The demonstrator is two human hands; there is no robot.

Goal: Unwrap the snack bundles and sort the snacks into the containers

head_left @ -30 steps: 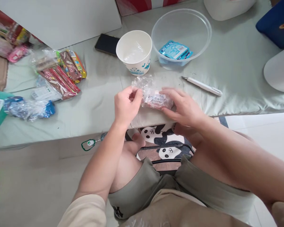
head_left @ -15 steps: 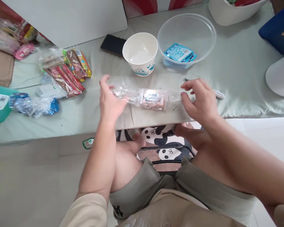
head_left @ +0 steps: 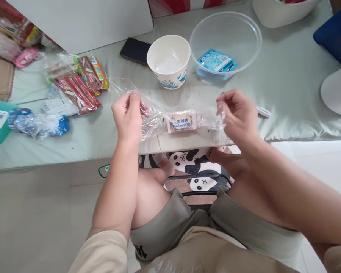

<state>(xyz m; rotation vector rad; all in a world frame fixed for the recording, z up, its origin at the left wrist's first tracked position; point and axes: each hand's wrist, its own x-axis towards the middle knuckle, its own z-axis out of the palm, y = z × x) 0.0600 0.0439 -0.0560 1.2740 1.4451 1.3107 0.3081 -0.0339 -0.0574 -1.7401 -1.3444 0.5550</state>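
A small snack packet (head_left: 182, 121) with blue printed characters lies on the covered surface in front of me, inside a clear plastic bag (head_left: 155, 119). My left hand (head_left: 127, 113) pinches the bag's left part between thumb and fingers. On the other side, my right hand (head_left: 238, 113) grips the bag's right end. The plastic stretches between both hands, with the packet in the middle. Just beyond the packet stands a white paper cup (head_left: 168, 62) with blue prints and something clear inside.
A clear plastic tub (head_left: 244, 64) holds blue sachets (head_left: 216, 60). Behind the cup lies a black phone (head_left: 135, 50). Wrapped snack bars (head_left: 78, 93) and a blue plastic-wrapped bundle (head_left: 38, 122) lie left. A white-handled tool (head_left: 263, 112) rests beside my right hand. White containers stand far right.
Both hands have closed on the plastic bag and pulled it out flatter. The left part now spreads up past my left hand, and the packet's printed face shows more clearly.
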